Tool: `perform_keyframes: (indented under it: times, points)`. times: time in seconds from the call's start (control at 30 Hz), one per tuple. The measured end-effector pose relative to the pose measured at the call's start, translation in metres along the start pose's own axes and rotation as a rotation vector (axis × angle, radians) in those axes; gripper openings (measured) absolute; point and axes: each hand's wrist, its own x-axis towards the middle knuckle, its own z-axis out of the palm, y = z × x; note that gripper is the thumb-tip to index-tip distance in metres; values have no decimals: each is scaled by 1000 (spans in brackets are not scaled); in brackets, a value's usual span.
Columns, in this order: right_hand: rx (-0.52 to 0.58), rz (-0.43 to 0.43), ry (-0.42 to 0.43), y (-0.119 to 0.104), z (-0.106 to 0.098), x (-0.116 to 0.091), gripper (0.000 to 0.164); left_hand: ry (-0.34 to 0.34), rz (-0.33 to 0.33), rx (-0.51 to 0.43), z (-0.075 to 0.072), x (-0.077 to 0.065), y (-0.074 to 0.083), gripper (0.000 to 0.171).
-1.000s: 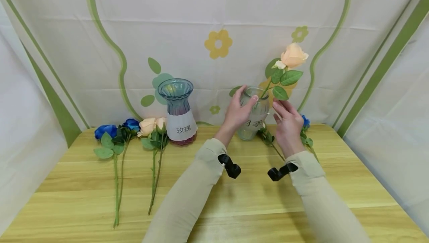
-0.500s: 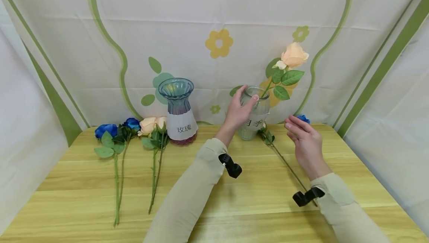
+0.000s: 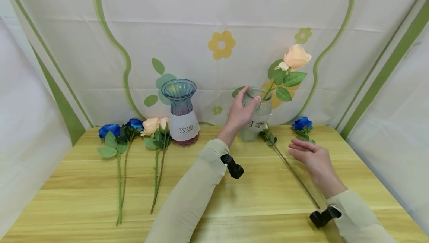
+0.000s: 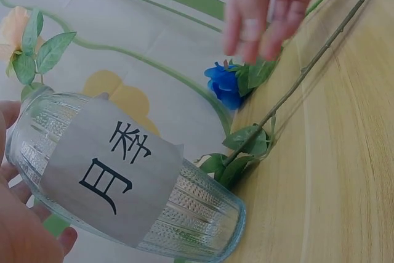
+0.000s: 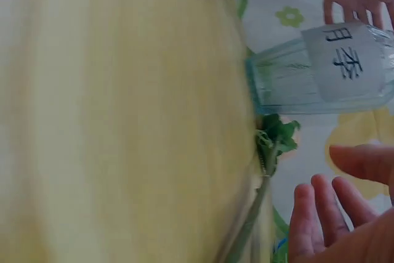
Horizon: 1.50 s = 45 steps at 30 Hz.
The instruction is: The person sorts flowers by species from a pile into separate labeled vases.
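My left hand (image 3: 238, 115) holds the clear glass vase (image 3: 264, 107) near its neck, thumb and fingers around the upper part. A paper label with black characters is stuck on the vase (image 4: 184, 214). One peach rose (image 3: 296, 57) stands in it, leaning right, its bloom well above the rim. My right hand (image 3: 315, 161) is over the table on the right with fingers extended and nothing in them. Below and left of that hand lies a flower stem (image 3: 296, 174), its bloom mostly hidden behind the vase. Just beyond the hand lies a blue rose (image 3: 302, 123), its stem mostly hidden.
A blue-and-purple glass vase (image 3: 181, 105) with another paper label stands left of centre. Beside it lie two peach roses (image 3: 151, 126) and two blue roses (image 3: 110, 131), stems toward the front. A patterned white cloth (image 3: 187, 8) hangs behind the wooden table (image 3: 83, 187).
My right hand has drawn away from the rose in the clear vase, moving right and toward me, uncovering the lying stem and the blue rose. The left hand stays on the vase.
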Motion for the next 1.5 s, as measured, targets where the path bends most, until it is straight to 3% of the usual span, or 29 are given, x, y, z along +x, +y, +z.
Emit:
perform_keyframes:
  times: [0.13, 0.43, 0.83, 1.2, 1.5]
  points:
    - [-169, 42, -1, 7, 3, -4, 62, 4, 2, -12, -1, 0, 1, 67]
    - [-316, 82, 31, 16, 4, -7, 62, 12, -2, 5, 0, -1, 3, 68]
    - [-382, 115, 14, 18, 2, -4, 68, 10, -12, 15, 5, -3, 2, 68]
    - [-406, 119, -33, 17, 6, 0, 61, 22, 4, 27, 5, -3, 0, 65]
    - [-402, 96, 14, 14, 8, -1, 56, 19, 13, 24, 2, -2, 0, 66]
